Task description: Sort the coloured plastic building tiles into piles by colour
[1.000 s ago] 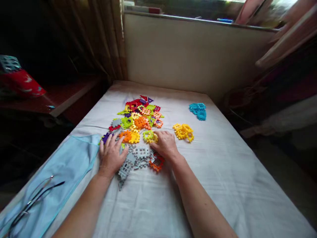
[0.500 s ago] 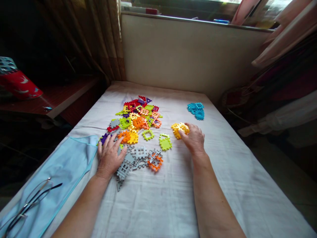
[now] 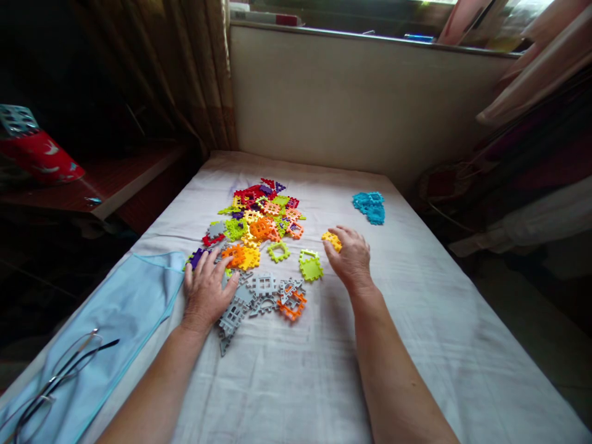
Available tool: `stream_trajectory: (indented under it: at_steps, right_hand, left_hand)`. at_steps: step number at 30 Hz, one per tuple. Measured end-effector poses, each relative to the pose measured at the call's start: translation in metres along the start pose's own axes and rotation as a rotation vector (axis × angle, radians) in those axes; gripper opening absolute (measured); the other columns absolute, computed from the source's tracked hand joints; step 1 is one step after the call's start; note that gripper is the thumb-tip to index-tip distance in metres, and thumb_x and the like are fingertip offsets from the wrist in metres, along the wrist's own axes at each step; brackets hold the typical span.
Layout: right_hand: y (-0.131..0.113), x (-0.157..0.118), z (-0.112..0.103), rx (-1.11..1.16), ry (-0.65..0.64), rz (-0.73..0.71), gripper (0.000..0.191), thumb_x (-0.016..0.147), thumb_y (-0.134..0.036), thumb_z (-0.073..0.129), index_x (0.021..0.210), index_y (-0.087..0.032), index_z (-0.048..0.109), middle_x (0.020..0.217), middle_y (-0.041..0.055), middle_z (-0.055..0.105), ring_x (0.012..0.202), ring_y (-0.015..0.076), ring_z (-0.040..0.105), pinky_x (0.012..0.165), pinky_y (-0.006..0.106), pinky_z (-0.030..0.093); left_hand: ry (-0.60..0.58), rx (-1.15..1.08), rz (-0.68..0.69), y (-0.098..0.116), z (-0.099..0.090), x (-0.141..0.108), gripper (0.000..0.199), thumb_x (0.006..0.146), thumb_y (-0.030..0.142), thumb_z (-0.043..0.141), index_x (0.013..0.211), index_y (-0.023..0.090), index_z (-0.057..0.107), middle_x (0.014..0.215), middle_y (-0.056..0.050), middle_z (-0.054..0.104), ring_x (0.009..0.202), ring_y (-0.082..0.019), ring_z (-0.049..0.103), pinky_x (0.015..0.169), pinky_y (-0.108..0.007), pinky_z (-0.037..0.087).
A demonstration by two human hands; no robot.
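My left hand lies with its fingers spread over the near-left edge of a pile of plastic building pieces. A purple piece and an orange piece show beside its fingertips. Grey pieces lie by its thumb. My right hand is over a small group of yellow pieces, its thumb and fingers apart. The hand hides part of that group, and I see no piece lifted. Left of it rest light-green pieces and a light-green frame.
Blue pieces lie at the far right of the white sheet. Red pieces are at the pile's far end. On the left, glasses rest on a light-blue cloth. A wall stands behind.
My right hand has moved slightly left over the yellow pieces, covering more of them. My left hand stays in place. The whole view has shifted a little.
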State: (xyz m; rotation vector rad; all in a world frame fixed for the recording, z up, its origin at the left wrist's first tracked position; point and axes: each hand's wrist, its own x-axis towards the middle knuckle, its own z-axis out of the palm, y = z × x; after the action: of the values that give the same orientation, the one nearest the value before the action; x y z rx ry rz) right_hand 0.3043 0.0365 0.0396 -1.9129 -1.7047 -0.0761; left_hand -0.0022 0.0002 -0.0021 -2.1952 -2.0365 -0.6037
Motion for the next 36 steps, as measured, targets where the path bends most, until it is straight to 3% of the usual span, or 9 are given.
stream_trajectory:
  at_steps: [4, 7, 11, 16, 28, 32, 36]
  right_hand:
    - [-0.048, -0.013, 0.011, 0.140, -0.139, -0.256, 0.026, 0.090, -0.029, 0.056, 0.111, -0.024, 0.070, 0.123, 0.0092, 0.067, 0.116, 0.0261, 0.055, 0.100, 0.042, 0.040]
    - [-0.083, -0.027, 0.018, 0.139, -0.273, -0.355, 0.026, 0.090, -0.030, 0.058, 0.113, -0.024, 0.069, 0.124, 0.0066, 0.068, 0.118, 0.0249, 0.054, 0.100, 0.041, 0.039]
    - [-0.114, -0.039, 0.022, 0.035, -0.415, -0.348, 0.029, 0.088, -0.037, 0.061, 0.112, -0.022, 0.068, 0.119, 0.0087, 0.069, 0.114, 0.0264, 0.054, 0.096, 0.041, 0.040]
    - [-0.130, -0.042, 0.026, -0.042, -0.485, -0.263, 0.038, 0.085, -0.048, 0.063, 0.108, -0.018, 0.066, 0.114, 0.0130, 0.068, 0.111, 0.0300, 0.054, 0.093, 0.044, 0.040]
    - [-0.120, -0.042, 0.035, 0.025, -0.415, -0.227, 0.032, 0.084, -0.045, 0.065, 0.107, -0.023, 0.066, 0.112, 0.0099, 0.067, 0.107, 0.0271, 0.055, 0.090, 0.040, 0.039]
    - [-0.101, -0.029, 0.021, 0.027, -0.376, -0.189, 0.028, 0.084, -0.042, 0.065, 0.104, -0.023, 0.068, 0.109, 0.0084, 0.069, 0.107, 0.0264, 0.058, 0.091, 0.039, 0.039]
    - [-0.064, -0.008, 0.002, 0.034, -0.249, -0.037, 0.028, 0.084, -0.044, 0.064, 0.101, -0.023, 0.070, 0.109, 0.0078, 0.071, 0.106, 0.0263, 0.060, 0.091, 0.039, 0.041]
  left_hand:
    - [-0.003, -0.016, 0.010, 0.000, -0.001, 0.000, 0.041, 0.090, 0.039, 0.048, 0.124, 0.023, 0.065, 0.149, -0.012, 0.050, 0.140, -0.033, 0.041, 0.116, -0.060, 0.022]
    - [-0.017, -0.038, 0.039, 0.001, -0.002, 0.000, 0.038, 0.091, 0.038, 0.049, 0.121, 0.025, 0.068, 0.148, -0.012, 0.051, 0.140, -0.034, 0.040, 0.114, -0.061, 0.024]
    - [-0.022, -0.059, 0.057, 0.004, -0.003, 0.000, 0.035, 0.090, 0.037, 0.050, 0.119, 0.027, 0.069, 0.147, -0.011, 0.052, 0.140, -0.034, 0.041, 0.114, -0.062, 0.024]
    - [-0.031, -0.071, 0.045, 0.005, -0.004, -0.001, 0.035, 0.089, 0.036, 0.052, 0.119, 0.028, 0.069, 0.147, -0.010, 0.052, 0.140, -0.032, 0.041, 0.116, -0.061, 0.022]
    - [-0.017, -0.036, 0.023, 0.006, -0.006, -0.001, 0.036, 0.089, 0.038, 0.051, 0.118, 0.027, 0.068, 0.147, -0.010, 0.053, 0.139, -0.032, 0.041, 0.115, -0.059, 0.024]
    - [-0.009, -0.024, 0.023, 0.005, -0.005, -0.002, 0.037, 0.089, 0.039, 0.050, 0.118, 0.025, 0.068, 0.147, -0.012, 0.052, 0.139, -0.034, 0.042, 0.114, -0.061, 0.024]
    - [0.006, -0.048, 0.027, 0.002, -0.003, -0.001, 0.033, 0.089, 0.039, 0.049, 0.111, 0.023, 0.069, 0.146, -0.013, 0.053, 0.138, -0.034, 0.043, 0.114, -0.062, 0.024]
